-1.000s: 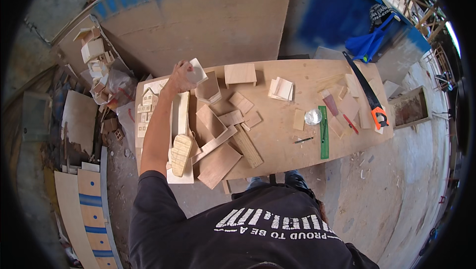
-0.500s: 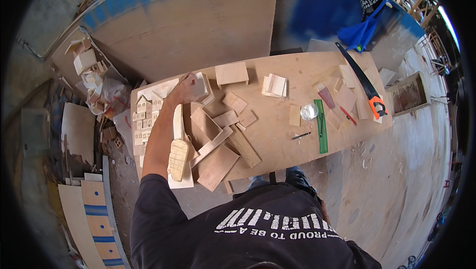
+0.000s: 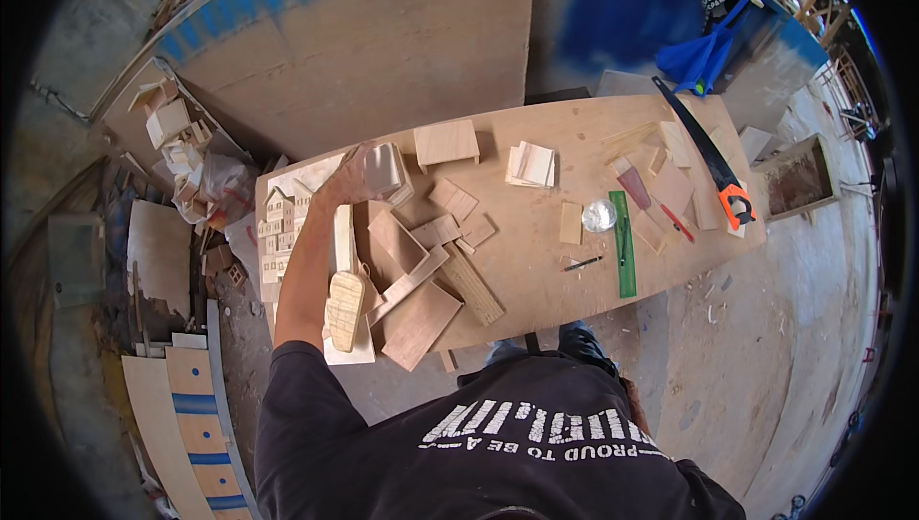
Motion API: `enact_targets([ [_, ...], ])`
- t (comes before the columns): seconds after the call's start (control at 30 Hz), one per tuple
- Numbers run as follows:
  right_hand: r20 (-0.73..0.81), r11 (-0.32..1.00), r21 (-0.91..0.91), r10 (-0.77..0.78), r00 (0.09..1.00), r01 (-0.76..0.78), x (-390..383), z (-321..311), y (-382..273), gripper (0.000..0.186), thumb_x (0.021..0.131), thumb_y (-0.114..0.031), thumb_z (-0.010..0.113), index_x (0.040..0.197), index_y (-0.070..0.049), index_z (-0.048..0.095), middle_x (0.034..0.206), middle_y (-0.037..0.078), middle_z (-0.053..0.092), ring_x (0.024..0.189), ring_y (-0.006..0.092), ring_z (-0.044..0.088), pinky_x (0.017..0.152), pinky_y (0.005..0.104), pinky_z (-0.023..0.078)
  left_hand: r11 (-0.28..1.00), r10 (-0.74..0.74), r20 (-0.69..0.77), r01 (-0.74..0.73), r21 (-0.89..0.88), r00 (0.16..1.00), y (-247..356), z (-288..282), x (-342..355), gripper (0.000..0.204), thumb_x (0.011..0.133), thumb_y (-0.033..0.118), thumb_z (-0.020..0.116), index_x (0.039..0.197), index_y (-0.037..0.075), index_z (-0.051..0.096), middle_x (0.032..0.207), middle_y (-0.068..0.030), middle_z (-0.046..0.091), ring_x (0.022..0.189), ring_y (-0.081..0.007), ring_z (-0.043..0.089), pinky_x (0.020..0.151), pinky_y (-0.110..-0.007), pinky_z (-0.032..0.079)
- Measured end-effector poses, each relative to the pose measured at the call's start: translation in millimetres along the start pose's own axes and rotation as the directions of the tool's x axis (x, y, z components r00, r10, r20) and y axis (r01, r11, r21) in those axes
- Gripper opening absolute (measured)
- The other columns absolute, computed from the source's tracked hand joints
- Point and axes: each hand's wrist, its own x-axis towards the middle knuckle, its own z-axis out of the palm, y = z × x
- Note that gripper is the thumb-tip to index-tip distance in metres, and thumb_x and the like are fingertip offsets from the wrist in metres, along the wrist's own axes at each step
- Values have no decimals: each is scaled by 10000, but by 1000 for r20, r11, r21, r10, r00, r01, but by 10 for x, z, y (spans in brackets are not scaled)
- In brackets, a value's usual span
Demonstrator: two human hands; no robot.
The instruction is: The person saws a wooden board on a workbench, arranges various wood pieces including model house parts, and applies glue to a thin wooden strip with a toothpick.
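Note:
My left forearm reaches over the left part of the table to a pile of wooden pieces. My left hand [image 3: 352, 173] rests against the left side of a small stack of pale wooden blocks [image 3: 385, 171]. Its fingers are blurred and partly hidden, so their grip does not show. Left of the hand lies a carved wooden relief of little houses with windows [image 3: 278, 228]. Close by my forearm is a long pale wooden piece with a rounded end [image 3: 345, 309]. Of my right arm only a sliver of skin shows beside my shirt; the hand is hidden.
Loose boards [image 3: 421, 324] and a small wooden bench-shaped piece [image 3: 447, 143] lie on the table [image 3: 522, 271]. Farther right are stacked squares [image 3: 531, 165], a clear round container [image 3: 599, 215], a green ruler [image 3: 622, 247], a red pencil [image 3: 677, 223] and an orange-handled handsaw [image 3: 704, 151].
The whole view has shifted slightly. My left hand stays by the stack of blocks, with its fingers a little lower and closer to it. The pieces on the table keep their places.

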Motion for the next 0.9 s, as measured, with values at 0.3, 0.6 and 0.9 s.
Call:
enact_targets([
  [0.3, 2, 1000, 17, 0, 1000, 0, 27, -35, 20, 236, 859, -162, 579, 908, 27, 712, 886, 221, 721, 825, 318, 709, 720, 423, 536, 997, -68, 71, 70, -23, 995, -61, 16, -29, 1126, 585, 260, 934, 1510, 53, 325, 1517, -195, 394, 1425, -337, 364, 1192, -391, 313],
  [0.6, -19, 999, 34, 5, 1000, -5, -20, -63, 52, 243, 859, -171, 580, 898, 30, 712, 880, 229, 719, 822, 327, 712, 722, 427, 537, 945, -195, -191, 133, -297, 962, 59, 72, -69, 1027, 748, 507, 799, 1495, -19, 332, 1489, -274, 406, 1394, -400, 392, 1145, -442, 355],
  [0.9, -50, 956, 260, -126, 991, 134, -87, -52, 295, 252, 859, -180, 581, 887, 33, 712, 875, 238, 718, 820, 337, 714, 724, 431, 537, 905, -423, -564, 363, -223, 709, 381, 379, -21, 672, 858, 418, 718, 1290, -55, 513, 1194, -292, 555, 1089, -455, 544, 986, -529, 424],
])
